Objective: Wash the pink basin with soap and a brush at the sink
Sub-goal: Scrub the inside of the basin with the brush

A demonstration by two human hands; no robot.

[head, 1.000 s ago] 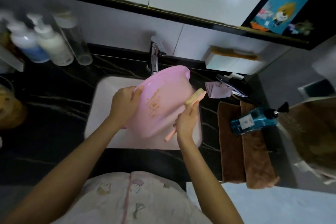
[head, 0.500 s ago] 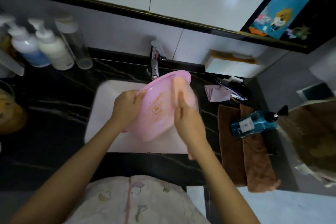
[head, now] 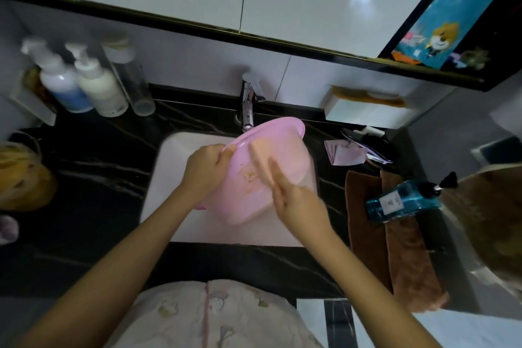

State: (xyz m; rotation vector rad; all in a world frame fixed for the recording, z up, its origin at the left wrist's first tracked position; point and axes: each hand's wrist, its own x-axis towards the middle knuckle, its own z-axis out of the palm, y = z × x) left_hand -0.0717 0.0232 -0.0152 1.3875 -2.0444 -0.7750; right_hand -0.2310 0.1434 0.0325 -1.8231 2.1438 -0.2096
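The pink basin (head: 285,155) is tilted over the white sink (head: 169,175), its inside facing me, with a brownish smear near its middle. My left hand (head: 204,171) grips the basin's left rim. My right hand (head: 293,198) holds the pink brush (head: 258,159), blurred, with its head inside the basin just right of the smear. The brush handle is hidden by my hand. The chrome tap (head: 248,110) stands just behind the basin's rim.
A blue pump bottle (head: 404,200) lies on brown towels (head: 395,248) right of the sink. Several bottles (head: 84,82) stand at the back left on the black counter (head: 93,167). A white box (head: 364,113) and a folded pink paper (head: 343,154) sit at the back right.
My right hand has swung the brush from the basin's right rim into its inside, towards the smear. My left hand keeps its hold on the rim.
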